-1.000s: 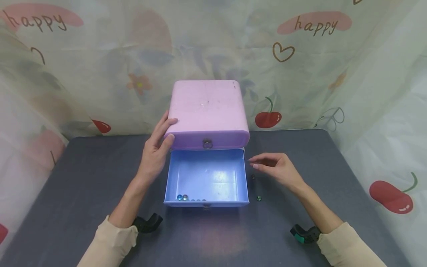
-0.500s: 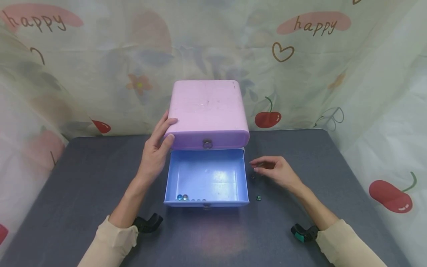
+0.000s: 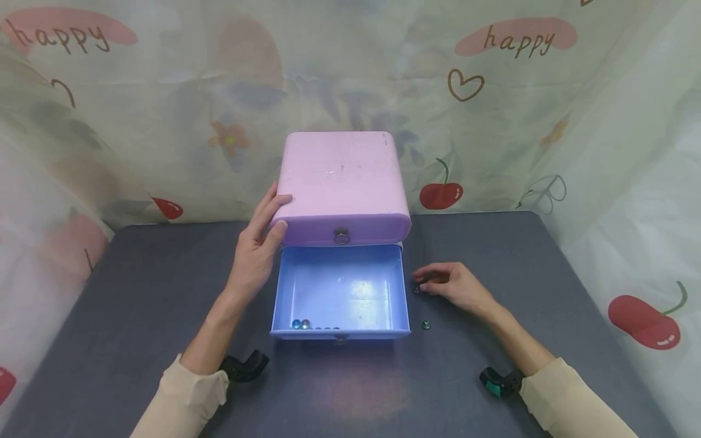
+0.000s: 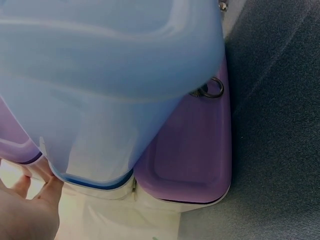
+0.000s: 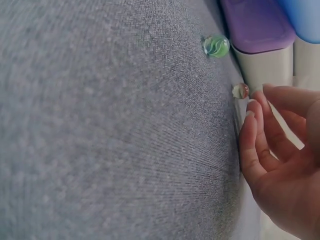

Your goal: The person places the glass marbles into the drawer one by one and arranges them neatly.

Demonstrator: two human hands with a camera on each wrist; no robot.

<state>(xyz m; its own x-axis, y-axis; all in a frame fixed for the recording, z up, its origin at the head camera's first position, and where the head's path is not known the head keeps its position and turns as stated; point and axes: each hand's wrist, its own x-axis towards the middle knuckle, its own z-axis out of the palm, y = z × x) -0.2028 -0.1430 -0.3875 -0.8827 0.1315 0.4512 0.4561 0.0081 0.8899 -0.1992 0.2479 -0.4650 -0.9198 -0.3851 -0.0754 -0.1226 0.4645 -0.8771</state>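
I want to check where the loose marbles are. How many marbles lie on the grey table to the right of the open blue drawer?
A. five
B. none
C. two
C: two marbles lie on the table beside the blue drawer, one at the fingertips of the right hand and another marble nearer the drawer's front corner.

The marbles [image 3: 314, 325] in the blue drawer [image 3: 339, 292] are partly hidden behind its near wall, and their number cannot be told from the head view.
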